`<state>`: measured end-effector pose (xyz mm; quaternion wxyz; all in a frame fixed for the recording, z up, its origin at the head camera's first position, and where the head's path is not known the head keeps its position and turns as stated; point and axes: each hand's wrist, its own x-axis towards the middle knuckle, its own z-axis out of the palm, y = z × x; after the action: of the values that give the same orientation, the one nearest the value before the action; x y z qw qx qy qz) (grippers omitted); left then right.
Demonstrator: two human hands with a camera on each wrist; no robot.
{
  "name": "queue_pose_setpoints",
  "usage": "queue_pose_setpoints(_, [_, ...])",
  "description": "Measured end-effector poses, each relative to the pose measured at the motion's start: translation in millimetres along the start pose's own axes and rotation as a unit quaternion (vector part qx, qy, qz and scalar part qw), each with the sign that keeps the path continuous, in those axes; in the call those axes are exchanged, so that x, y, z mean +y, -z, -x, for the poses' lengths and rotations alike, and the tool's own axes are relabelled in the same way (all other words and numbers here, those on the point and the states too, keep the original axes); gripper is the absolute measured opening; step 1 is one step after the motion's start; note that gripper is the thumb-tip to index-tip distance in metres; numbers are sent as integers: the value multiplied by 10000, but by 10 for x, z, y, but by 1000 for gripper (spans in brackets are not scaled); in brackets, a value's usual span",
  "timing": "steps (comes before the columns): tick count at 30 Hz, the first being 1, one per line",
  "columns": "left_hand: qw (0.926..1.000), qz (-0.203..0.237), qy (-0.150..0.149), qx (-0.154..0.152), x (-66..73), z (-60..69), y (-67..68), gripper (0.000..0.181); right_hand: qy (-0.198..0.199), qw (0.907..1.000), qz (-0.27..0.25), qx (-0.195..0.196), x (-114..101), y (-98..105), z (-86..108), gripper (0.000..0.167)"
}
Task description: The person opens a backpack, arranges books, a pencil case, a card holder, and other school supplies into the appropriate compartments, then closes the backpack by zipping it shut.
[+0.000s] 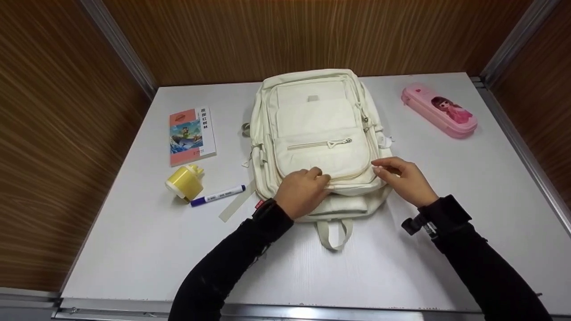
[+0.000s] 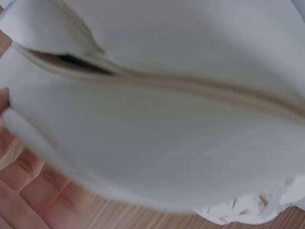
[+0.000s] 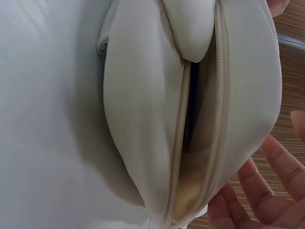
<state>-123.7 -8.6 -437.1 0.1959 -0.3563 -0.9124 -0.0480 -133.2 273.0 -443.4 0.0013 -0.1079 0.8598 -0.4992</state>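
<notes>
A cream backpack (image 1: 321,116) lies on the white table, front pocket up and its top handle (image 1: 332,238) towards me. My left hand (image 1: 302,191) holds the edge of the front panel, its fingers bent over the fabric. My right hand (image 1: 408,180) is at the right edge of the bag, thumb and fingers apart and pinching nothing. In the right wrist view a zipped opening (image 3: 195,143) gapes between two rows of zipper teeth, with something dark inside that I cannot make out. The left wrist view shows the zipper (image 2: 214,90) and a narrow gap.
Left of the bag are a book (image 1: 192,136), a yellow and white object (image 1: 185,182) and a blue-capped marker (image 1: 218,195). A pink pencil case (image 1: 439,110) lies at the back right. Wood-grain panels (image 1: 290,38) stand round the table's back and sides.
</notes>
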Motion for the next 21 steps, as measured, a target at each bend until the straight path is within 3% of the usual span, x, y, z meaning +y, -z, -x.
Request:
queue_pose_setpoints(4, [9997, 0, 171, -186, -140, -22, 124, 40, 21, 10000, 7, -71, 16, 0, -4, 34])
queue_pose_setpoints(11, [9956, 117, 918, 112, -535, -77, 230, 37, 27, 10000, -12, -73, 30, 2, -15, 34])
queue_pose_setpoints(15, [9898, 114, 1392, 291, -843, -73, 255, 37, -12, 9999, -66, -109, 36, 3, -19, 34])
queue_pose_setpoints(21, [9729, 230, 2295, 191, -1284, -4, 258, 45, -68, 9999, -65, -141, 40, 2, -20, 34])
